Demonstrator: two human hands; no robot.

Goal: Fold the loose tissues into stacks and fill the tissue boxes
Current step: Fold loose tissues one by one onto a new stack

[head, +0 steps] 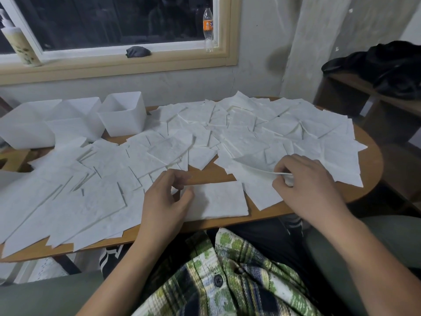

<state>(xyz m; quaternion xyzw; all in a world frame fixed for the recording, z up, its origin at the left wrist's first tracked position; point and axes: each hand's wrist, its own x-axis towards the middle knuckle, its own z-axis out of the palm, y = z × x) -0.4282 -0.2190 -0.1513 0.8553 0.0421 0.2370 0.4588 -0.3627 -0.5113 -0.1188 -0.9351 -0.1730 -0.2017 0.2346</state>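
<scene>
Two hands: right hand [303, 179] pinches a lifted tissue [255, 165]; left hand [168, 195], loosely curled, touches the folded stack [218, 199].

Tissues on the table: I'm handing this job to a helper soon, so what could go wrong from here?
1. The right hand pinches one thin tissue from an overlapping pile; neighbours may drag along, or it may tear.
2. Loose tissues lie right at the near edge of the table and could slide off.
3. The tissue boxes sit at the far left, so a carried stack may fan apart.
</scene>
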